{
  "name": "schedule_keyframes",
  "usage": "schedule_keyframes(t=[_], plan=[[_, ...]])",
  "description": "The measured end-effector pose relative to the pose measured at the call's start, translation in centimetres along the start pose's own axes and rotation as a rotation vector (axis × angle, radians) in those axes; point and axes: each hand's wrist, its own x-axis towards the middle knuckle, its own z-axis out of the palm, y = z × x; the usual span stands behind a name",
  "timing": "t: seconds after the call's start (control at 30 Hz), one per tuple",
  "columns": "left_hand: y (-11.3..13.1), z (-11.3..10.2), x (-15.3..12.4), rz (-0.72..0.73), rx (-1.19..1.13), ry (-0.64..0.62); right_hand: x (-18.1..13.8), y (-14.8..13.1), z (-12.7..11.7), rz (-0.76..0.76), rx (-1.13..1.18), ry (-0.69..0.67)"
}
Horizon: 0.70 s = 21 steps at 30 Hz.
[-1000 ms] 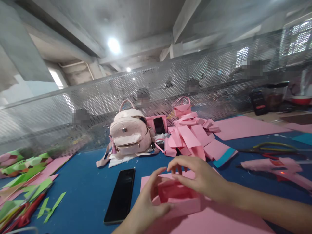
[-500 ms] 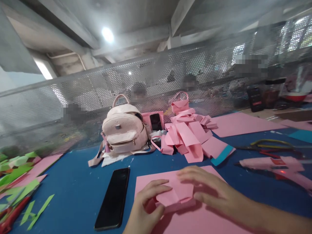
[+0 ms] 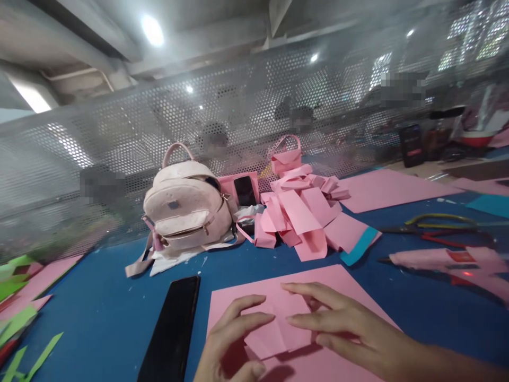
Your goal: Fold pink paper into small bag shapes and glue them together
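Note:
My left hand and my right hand lie with fingers stretched out on a folded pink paper piece, pressing it flat. The piece rests on a larger pink sheet on the blue table. My left fingers cover the piece's left edge and my right fingers its right side. A black phone lies just left of my left hand.
A pale pink backpack stands behind, beside a heap of folded pink paper bags. A pink glue gun and scissors lie at the right. Green paper scraps sit at the left. A perforated metal screen lines the table's far edge.
The pink paper stood open like a box between curled fingers a second ago; now it is folded flat under both stretched-out hands. The view has tilted and shifted.

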Motion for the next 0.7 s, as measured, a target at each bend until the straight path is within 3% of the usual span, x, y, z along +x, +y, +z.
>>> schedule_keyframes(t=[0.23,0.5,0.7], plan=[[0.4,0.8,0.2,-0.057,0.065,0.092,0.2,0.1,0.0,-0.013,0.080,0.050],[0.3,0.6,0.2,-0.092,0.031,0.081,0.5,0.3,1.0,0.047,0.162,0.202],[0.5,0.4,0.2,-0.133,0.034,0.053,0.8,-0.6,1.1,0.051,0.136,0.233]])
